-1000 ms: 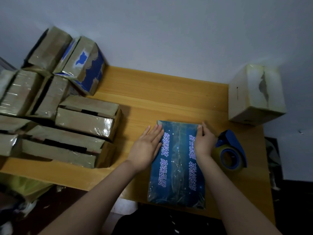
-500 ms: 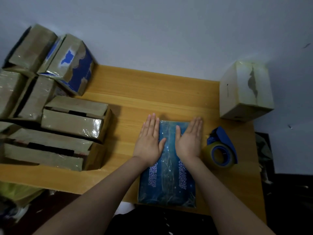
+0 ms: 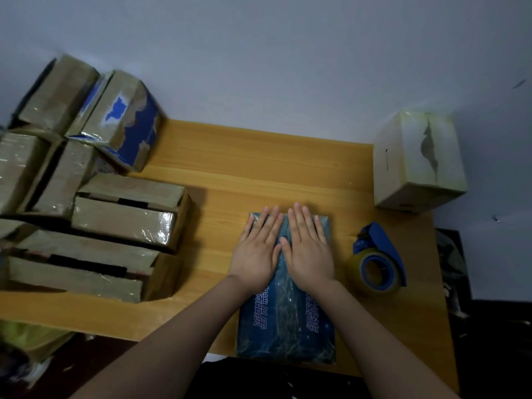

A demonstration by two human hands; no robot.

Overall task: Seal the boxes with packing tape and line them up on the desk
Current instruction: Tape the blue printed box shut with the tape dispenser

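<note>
A flat blue box (image 3: 286, 321) with white lettering and shiny tape over its top lies on the wooden desk (image 3: 259, 168), its near end over the front edge. My left hand (image 3: 257, 249) and my right hand (image 3: 309, 249) lie flat side by side on the box's far half, fingers straight and pointing away from me. A blue tape dispenser (image 3: 378, 262) with a clear tape roll sits on the desk just right of the box, apart from my right hand.
Several taped brown cardboard boxes (image 3: 123, 217) are piled at the desk's left, one with a blue printed side (image 3: 126, 119). A pale taped box (image 3: 417, 162) stands at the far right corner by the wall. Bare wood shows beyond the blue box.
My hands went from gripping the box's far corners to lying flat on its top, then slid closer together at the middle. The box stayed in place.
</note>
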